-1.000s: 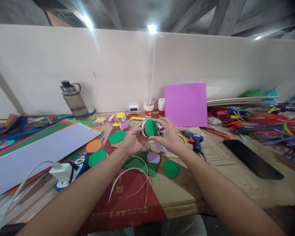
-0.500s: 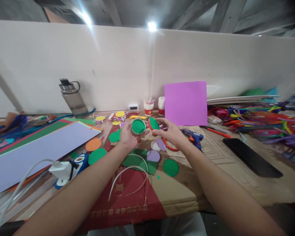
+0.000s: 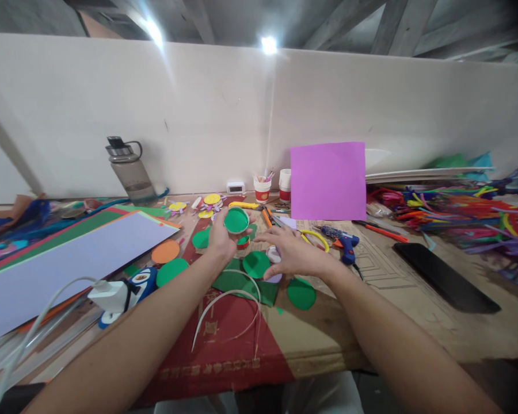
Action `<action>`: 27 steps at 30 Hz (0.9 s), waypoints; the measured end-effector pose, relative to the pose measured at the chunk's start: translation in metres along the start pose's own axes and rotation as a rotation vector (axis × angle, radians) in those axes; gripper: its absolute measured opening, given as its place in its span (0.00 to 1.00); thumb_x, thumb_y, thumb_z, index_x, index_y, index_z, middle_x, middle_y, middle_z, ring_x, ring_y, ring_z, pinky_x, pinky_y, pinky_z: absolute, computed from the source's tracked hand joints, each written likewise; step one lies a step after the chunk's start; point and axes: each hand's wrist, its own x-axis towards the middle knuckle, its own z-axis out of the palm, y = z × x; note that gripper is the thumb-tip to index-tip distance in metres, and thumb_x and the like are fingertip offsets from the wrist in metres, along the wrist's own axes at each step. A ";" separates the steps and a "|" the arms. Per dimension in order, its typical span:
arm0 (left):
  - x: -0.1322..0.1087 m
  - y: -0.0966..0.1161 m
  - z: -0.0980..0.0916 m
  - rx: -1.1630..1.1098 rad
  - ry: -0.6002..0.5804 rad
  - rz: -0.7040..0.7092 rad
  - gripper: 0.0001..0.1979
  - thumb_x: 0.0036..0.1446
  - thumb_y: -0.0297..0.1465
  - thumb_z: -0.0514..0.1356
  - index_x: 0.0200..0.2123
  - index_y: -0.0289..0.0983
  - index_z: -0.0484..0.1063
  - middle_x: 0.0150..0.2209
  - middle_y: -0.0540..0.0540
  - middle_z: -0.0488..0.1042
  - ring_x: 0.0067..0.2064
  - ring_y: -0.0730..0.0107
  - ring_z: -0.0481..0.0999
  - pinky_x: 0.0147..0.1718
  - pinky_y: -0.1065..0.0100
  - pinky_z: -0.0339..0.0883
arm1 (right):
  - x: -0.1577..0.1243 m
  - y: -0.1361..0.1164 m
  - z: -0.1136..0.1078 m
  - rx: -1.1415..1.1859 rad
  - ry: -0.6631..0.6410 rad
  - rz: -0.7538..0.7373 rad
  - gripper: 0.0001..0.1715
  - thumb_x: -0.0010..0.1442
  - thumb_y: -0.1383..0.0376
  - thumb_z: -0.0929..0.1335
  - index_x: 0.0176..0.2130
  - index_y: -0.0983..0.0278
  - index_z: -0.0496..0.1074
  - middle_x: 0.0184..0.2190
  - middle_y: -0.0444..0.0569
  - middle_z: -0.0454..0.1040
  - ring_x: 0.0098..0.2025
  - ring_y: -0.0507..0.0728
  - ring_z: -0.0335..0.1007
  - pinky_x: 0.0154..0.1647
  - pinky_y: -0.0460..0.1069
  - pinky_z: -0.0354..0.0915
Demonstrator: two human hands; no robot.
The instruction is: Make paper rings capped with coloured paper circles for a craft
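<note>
My left hand (image 3: 223, 237) is closed around a round piece with a green face and pale rim (image 3: 236, 221), its face turned towards me. Behind its fingers a bit of a red-edged piece (image 3: 243, 242) shows, mostly hidden. My right hand (image 3: 291, 251) holds nothing that I can see, its fingers stretched out and thumb apart. Near its thumb is a green disc (image 3: 256, 264). A second green disc (image 3: 301, 294) lies below that hand on the cardboard. Yellow-handled scissors (image 3: 316, 239) lie just beyond the hand, partly covered.
A blue glue gun (image 3: 346, 244) and a black phone (image 3: 444, 276) lie to the right. At the left are coloured sheets (image 3: 77, 270), a white plug (image 3: 110, 296) and a water bottle (image 3: 132, 172). A purple sheet (image 3: 328, 181) leans at the back. A white headband (image 3: 224, 294) lies in front.
My right hand has let go of the red-edged green piece and opened, lowering slightly. A green disc now shows by its thumb. My left hand still holds its round piece, shifted slightly left.
</note>
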 end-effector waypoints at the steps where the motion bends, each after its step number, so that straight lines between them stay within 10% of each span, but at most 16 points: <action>1: 0.000 -0.001 0.000 0.007 -0.008 -0.004 0.15 0.60 0.37 0.51 0.38 0.32 0.71 0.33 0.41 0.80 0.33 0.60 0.81 0.23 0.68 0.70 | -0.001 0.002 -0.002 -0.014 -0.010 0.026 0.46 0.42 0.51 0.79 0.58 0.53 0.68 0.56 0.52 0.66 0.59 0.67 0.60 0.56 0.63 0.60; 13: -0.004 -0.002 0.003 -0.016 -0.127 -0.053 0.11 0.58 0.33 0.54 0.37 0.34 0.72 0.36 0.39 0.80 0.41 0.56 0.81 0.31 0.63 0.76 | -0.005 0.028 -0.009 -0.101 -0.181 0.212 0.26 0.47 0.58 0.74 0.47 0.61 0.74 0.42 0.52 0.73 0.39 0.59 0.71 0.38 0.50 0.64; 27: -0.008 -0.009 0.007 0.002 -0.145 -0.171 0.08 0.61 0.32 0.57 0.38 0.33 0.72 0.33 0.43 0.79 0.36 0.65 0.79 0.42 0.53 0.76 | 0.013 0.028 -0.005 0.844 0.437 0.358 0.20 0.49 0.68 0.70 0.44 0.61 0.69 0.31 0.44 0.77 0.29 0.52 0.72 0.27 0.47 0.68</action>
